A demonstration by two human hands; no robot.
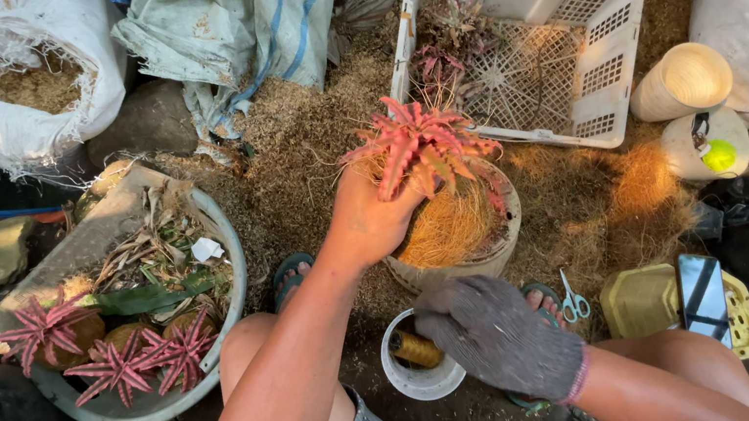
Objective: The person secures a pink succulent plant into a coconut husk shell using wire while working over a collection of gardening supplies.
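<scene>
My bare left hand (367,223) grips a pink-red star-shaped plant (419,142) with stringy roots, holding it over a white pot (499,251) filled with brown fibre. My right hand (497,336), in a dark grey glove, reaches down at a small white cup (417,380) that holds a spool of brownish string (415,349). Whether the fingers hold the spool is hidden. Both knees show at the bottom edge.
A grey basin (229,262) at left holds three similar plants, dry leaves and debris. A white plastic crate (609,27) with more plants sits beyond the pot. Scissors (573,301), a phone (704,295) on a yellow tray, white pots and sacks of husk surround me.
</scene>
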